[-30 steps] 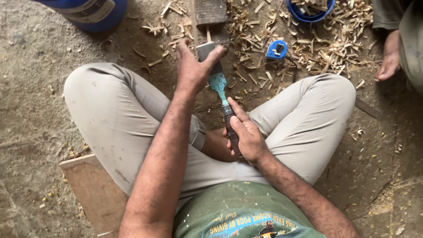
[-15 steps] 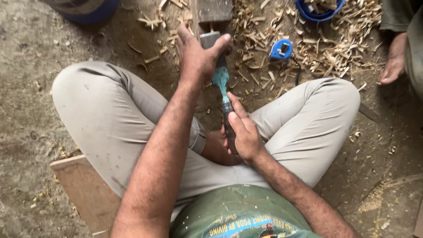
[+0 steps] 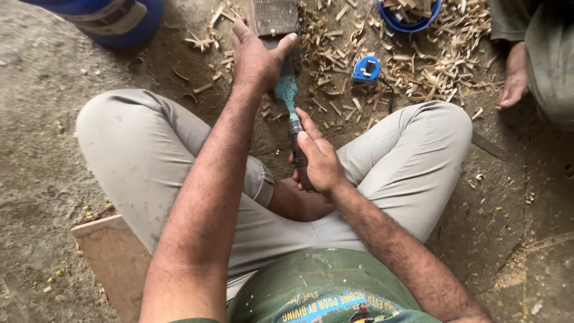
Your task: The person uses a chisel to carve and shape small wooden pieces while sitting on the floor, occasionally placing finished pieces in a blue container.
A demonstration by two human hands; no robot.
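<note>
Surface: bare grey dirt floor (image 3: 42,149), wood shavings (image 3: 430,66) scattered across upper centre and upper right; blue drum (image 3: 113,18) with a pale label band at upper left, blue bowl (image 3: 409,15) of chips at top, small blue tape measure (image 3: 366,69) just below it. Left hand (image 3: 257,57) curled over the teal chisel (image 3: 287,93) blade at upper centre, fingers pressed together. Right hand (image 3: 320,158) wrapped shut around its handle at centre.

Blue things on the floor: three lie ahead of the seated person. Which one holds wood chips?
The round blue bowl at the top edge; the blue tape measure and blue drum hold none.
</note>
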